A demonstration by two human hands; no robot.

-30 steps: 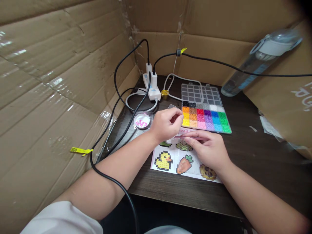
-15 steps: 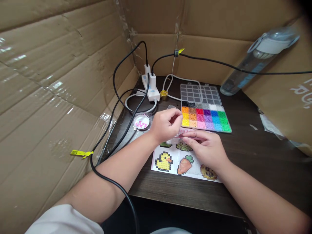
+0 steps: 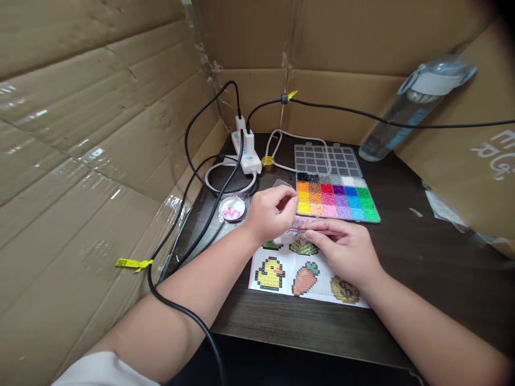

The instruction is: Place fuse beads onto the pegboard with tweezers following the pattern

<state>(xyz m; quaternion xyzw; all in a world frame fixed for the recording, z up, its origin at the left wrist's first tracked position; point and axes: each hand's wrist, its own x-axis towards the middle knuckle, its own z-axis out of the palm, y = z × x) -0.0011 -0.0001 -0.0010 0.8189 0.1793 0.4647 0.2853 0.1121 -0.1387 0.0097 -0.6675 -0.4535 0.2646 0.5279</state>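
Right hand (image 3: 346, 247) grips tweezers (image 3: 317, 231); left hand (image 3: 273, 212) pinched, fingertips' contents unclear. Pattern sheet (image 3: 273, 292) partly hidden beneath them.

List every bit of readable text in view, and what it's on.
"ead": pink heading on the pattern sheet; rest hidden or unclear.
"E", "R", "G": white, turned letters on the right-hand cardboard, probable reading, cut off by the frame.
Too small or blurred to read: cell marks on the duck pattern, blue lettering on the bottle, print on the yellow cable tag, blue markings on the power strip.
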